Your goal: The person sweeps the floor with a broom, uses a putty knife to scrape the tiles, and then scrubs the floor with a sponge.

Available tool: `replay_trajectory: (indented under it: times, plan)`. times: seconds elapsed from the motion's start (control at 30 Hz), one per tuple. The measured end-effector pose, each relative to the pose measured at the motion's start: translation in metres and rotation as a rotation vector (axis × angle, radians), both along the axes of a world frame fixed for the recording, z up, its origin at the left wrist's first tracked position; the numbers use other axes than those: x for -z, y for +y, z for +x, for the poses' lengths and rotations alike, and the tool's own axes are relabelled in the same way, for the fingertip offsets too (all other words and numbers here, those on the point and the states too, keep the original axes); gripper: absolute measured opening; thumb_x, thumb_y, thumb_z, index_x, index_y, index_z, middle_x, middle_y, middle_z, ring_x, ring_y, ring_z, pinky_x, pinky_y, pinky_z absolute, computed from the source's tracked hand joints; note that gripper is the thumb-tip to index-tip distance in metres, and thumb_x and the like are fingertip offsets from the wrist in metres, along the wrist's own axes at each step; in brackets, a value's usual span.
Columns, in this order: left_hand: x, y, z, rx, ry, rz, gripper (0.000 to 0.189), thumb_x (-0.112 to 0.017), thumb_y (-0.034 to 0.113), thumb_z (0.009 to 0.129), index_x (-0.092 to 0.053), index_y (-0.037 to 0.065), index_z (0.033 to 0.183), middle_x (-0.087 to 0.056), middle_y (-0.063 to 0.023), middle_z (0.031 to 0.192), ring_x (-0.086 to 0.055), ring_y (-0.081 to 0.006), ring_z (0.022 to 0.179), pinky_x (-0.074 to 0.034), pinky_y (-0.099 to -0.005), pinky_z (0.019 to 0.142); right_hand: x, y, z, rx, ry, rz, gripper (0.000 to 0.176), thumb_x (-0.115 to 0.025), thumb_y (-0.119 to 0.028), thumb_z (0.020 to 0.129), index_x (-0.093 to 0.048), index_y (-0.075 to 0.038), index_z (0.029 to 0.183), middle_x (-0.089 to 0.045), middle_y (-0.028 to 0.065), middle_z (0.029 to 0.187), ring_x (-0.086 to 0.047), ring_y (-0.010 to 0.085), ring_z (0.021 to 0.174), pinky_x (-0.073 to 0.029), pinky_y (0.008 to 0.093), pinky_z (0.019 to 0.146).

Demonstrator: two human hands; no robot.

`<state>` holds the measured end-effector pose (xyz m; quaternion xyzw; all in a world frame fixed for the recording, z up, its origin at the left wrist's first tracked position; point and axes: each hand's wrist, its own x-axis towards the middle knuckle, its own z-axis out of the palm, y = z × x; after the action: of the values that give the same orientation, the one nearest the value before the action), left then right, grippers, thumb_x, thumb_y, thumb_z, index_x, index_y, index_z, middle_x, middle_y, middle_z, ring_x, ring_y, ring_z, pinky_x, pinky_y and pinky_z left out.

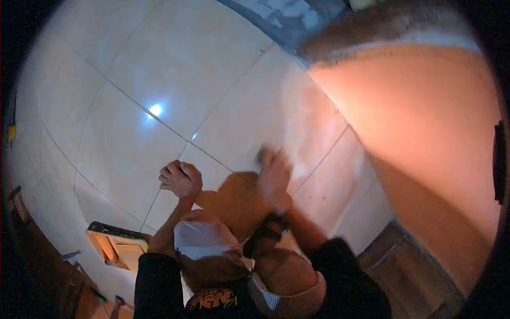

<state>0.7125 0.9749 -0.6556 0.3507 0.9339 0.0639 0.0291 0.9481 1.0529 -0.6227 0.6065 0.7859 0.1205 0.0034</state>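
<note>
My left hand is curled into a fist above the tiled floor, and nothing shows in it. To its right, my right hand is blurred by motion, its fingers closed around a small dark object whose kind I cannot tell. A dark strap circles the right wrist. Between the hands a brown rounded patch shows against the pale tiles. My bent knees rise below the hands, close to both forearms.
An orange-lit wall runs along the right side. At lower left lies a dark-rimmed, box-like thing with an orange-lit inside. Brown boards lie at lower right. A light's bright reflection shows on the tiles.
</note>
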Motion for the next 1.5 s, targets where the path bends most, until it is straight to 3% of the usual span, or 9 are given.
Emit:
replay_trajectory:
  times: [0.27, 0.4, 0.5, 0.63, 0.73, 0.83, 1.17, 1.33, 1.5]
  plan:
    - [0.009, -0.017, -0.008, 0.039, -0.050, -0.075, 0.032, -0.050, 0.038, 0.089, -0.057, 0.011, 0.105, -0.049, -0.0186, 0.111, -0.045, -0.0384, 0.103, -0.033, -0.0576, 0.084, 0.086, 0.094, 0.034, 0.259, 0.070, -0.449, 0.024, -0.054, -0.019, 0.092, -0.056, -0.004, 0.110, -0.064, 0.0163, 0.093, -0.064, 0.0315, 0.078, -0.053, 0.0475, 0.058]
    - [0.001, -0.009, -0.007, 0.032, -0.070, -0.029, 0.036, -0.051, 0.038, 0.091, -0.056, 0.008, 0.111, -0.047, -0.0199, 0.112, -0.045, -0.0399, 0.106, -0.034, -0.0581, 0.084, 0.018, -0.007, -0.023, -0.586, -0.036, 0.076, 0.027, -0.057, -0.022, 0.092, -0.058, -0.004, 0.112, -0.065, 0.0140, 0.094, -0.063, 0.0291, 0.081, -0.052, 0.0442, 0.063]
    - [0.006, -0.013, -0.009, 0.089, -0.061, 0.089, 0.036, -0.050, 0.038, 0.091, -0.057, 0.008, 0.110, -0.049, -0.0205, 0.110, -0.046, -0.0410, 0.104, -0.034, -0.0588, 0.083, 0.053, 0.029, -0.024, -0.466, 0.061, 0.019, 0.035, -0.065, -0.020, 0.088, -0.058, -0.005, 0.118, -0.064, 0.0116, 0.096, -0.060, 0.0252, 0.082, -0.050, 0.0429, 0.069]
    - [-0.005, -0.024, -0.004, 0.059, -0.115, -0.015, 0.034, -0.050, 0.037, 0.091, -0.058, 0.008, 0.107, -0.050, -0.0202, 0.108, -0.046, -0.0410, 0.103, -0.034, -0.0581, 0.083, 0.069, 0.062, -0.011, -0.485, -0.772, -0.007, 0.031, -0.055, -0.033, 0.095, -0.062, -0.003, 0.100, -0.063, 0.0157, 0.082, -0.059, 0.0275, 0.072, -0.051, 0.0410, 0.065]
    - [0.003, -0.011, -0.008, 0.065, -0.090, 0.091, 0.031, -0.051, 0.034, 0.089, -0.058, 0.009, 0.105, -0.050, -0.0191, 0.106, -0.046, -0.0396, 0.102, -0.034, -0.0565, 0.083, -0.016, 0.031, -0.083, -0.035, 0.234, -0.228, 0.041, -0.058, -0.039, 0.095, -0.066, 0.001, 0.100, -0.065, 0.0216, 0.089, -0.064, 0.0385, 0.082, -0.052, 0.0518, 0.075]
    - [-0.002, -0.006, -0.005, 0.042, -0.048, 0.084, 0.027, -0.052, 0.030, 0.088, -0.060, 0.009, 0.101, -0.051, -0.0182, 0.104, -0.046, -0.0382, 0.100, -0.033, -0.0547, 0.082, -0.004, 0.032, -0.077, -0.347, 0.325, -0.219, 0.033, -0.054, -0.031, 0.097, -0.063, -0.002, 0.109, -0.066, 0.0164, 0.094, -0.065, 0.0345, 0.089, -0.053, 0.0472, 0.071]
    - [0.005, -0.015, -0.006, 0.072, -0.028, 0.033, 0.025, -0.050, 0.029, 0.089, -0.060, 0.008, 0.098, -0.051, -0.0180, 0.102, -0.046, -0.0373, 0.096, -0.032, -0.0542, 0.080, -0.020, 0.082, -0.135, -0.737, 0.216, -0.152, 0.031, -0.058, -0.019, 0.085, -0.064, -0.008, 0.114, -0.063, 0.0151, 0.086, -0.065, 0.0318, 0.079, -0.055, 0.0451, 0.058]
    - [-0.004, -0.011, -0.003, 0.045, -0.061, 0.056, 0.026, -0.051, 0.031, 0.088, -0.060, 0.008, 0.098, -0.052, -0.0177, 0.106, -0.046, -0.0368, 0.099, -0.032, -0.0541, 0.081, 0.021, 0.220, -0.115, -0.086, -0.014, -0.364, 0.034, -0.059, -0.017, 0.084, -0.062, -0.007, 0.116, -0.064, 0.0179, 0.088, -0.066, 0.0320, 0.083, -0.056, 0.0433, 0.059]
    - [0.008, -0.004, -0.005, 0.070, -0.043, 0.052, 0.027, -0.051, 0.030, 0.089, -0.059, 0.007, 0.100, -0.050, -0.0188, 0.104, -0.046, -0.0386, 0.097, -0.032, -0.0566, 0.082, -0.013, 0.062, -0.120, -0.342, -0.043, -0.083, 0.039, -0.055, -0.027, 0.091, -0.060, -0.006, 0.124, -0.066, 0.0199, 0.098, -0.066, 0.0331, 0.092, -0.056, 0.0474, 0.065]
